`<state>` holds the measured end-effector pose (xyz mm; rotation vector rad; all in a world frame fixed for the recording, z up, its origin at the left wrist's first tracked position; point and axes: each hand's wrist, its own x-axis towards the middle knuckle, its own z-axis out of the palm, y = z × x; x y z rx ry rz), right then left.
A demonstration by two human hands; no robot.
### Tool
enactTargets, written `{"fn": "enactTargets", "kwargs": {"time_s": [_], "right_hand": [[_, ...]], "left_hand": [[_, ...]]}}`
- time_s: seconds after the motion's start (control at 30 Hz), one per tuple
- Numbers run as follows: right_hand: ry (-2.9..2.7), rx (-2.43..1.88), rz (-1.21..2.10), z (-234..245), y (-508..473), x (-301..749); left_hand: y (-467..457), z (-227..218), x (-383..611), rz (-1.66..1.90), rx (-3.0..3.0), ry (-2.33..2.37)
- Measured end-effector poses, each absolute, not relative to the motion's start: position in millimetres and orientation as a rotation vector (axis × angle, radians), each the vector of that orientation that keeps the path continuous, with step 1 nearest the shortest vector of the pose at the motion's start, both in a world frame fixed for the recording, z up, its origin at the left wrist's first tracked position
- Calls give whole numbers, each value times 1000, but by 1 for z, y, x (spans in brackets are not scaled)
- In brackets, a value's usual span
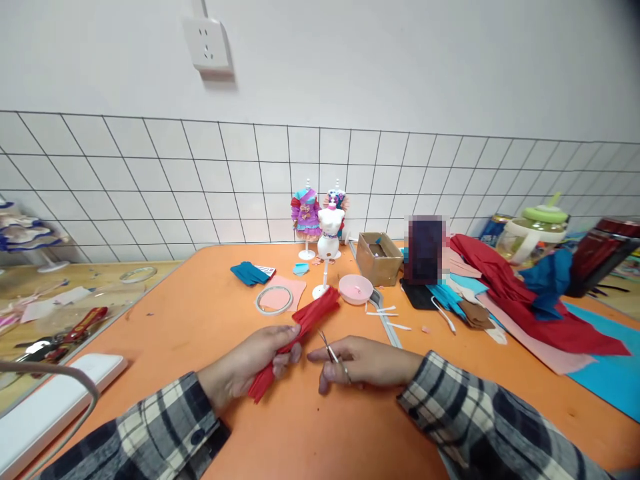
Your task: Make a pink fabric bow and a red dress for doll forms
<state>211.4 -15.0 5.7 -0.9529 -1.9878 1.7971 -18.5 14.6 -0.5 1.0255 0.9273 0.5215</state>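
Observation:
My left hand (267,357) is closed around a folded strip of red crepe paper (316,312), which slants up to the right with its lower end sticking out below the palm. Close to its right, my right hand (353,361) holds a small pair of scissors (327,347), the blades pointing up and left toward the strip. A gap shows between the scissor tips and the red paper. Behind the strip stands a bare white doll dress form (330,233) on a round base. A roll of double-sided tape (274,300) lies on pink paper to the left.
Two dressed doll forms (306,213) stand at the back. A pink bowl (356,289), a cardboard box (379,260) and a propped dark phone (427,250) are right of centre. Red crepe paper (520,293), a jug (533,233) and a dark red bottle (603,257) crowd the right. A white power strip (95,367) lies left.

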Motion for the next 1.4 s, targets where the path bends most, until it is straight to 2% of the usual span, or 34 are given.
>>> {"fn": "enactTargets", "kwargs": {"time_s": [0.1,0.2,0.37,0.57,0.77,1.13,1.4], "right_hand": [[-1940,-987,1910,6,-18,209],[-1989,-1034,1938,2,-23,205],[-2018,-1281,1527,-7,-30,195],[-2118,-1456,1182,-12,-30,193],[-2127,-1283,1394,-8,-31,196],[-1958,-1203,1494,-26,-28,191],[-1864,-1095,1611,-18,-32,187]], "left_hand": [[18,0,-24,350,1315,1082],[17,4,-25,422,1385,1130],[4,10,-12,613,1240,982],[-5,6,-6,649,1274,950],[-12,9,-2,631,1309,963],[-16,7,3,676,1300,914],[-18,7,1,646,1255,956]]}}
